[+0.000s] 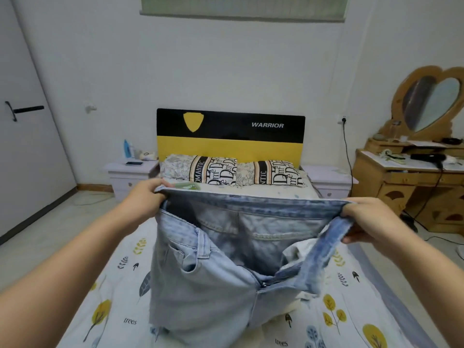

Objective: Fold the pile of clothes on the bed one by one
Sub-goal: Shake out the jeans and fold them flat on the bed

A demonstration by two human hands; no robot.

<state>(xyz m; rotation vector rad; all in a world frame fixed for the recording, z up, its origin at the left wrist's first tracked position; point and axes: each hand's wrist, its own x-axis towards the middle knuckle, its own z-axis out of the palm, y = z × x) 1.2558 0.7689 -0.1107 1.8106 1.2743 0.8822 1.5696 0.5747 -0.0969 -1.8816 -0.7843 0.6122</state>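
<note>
A pair of light blue denim jeans [206, 280] hangs in the air over the bed [108, 285], stretched wide at the waistband. My left hand [147, 194] grips the waistband's left end. My right hand [364, 222] grips its right end, with the open fly flap drooping below it. The zip is undone and the inside of the waist faces me. The legs fall to the sheet near the bottom edge of the view. A bit of white cloth [298, 249] shows behind the jeans; the rest of any pile is hidden.
The sheet is white with yellow trees and leaves. Two patterned pillows [233, 173] lie against a black and yellow headboard [231, 136]. Pale nightstands [130, 172] flank the bed. A wooden dressing table [411, 182] with a heart mirror stands at the right; a door is at the left.
</note>
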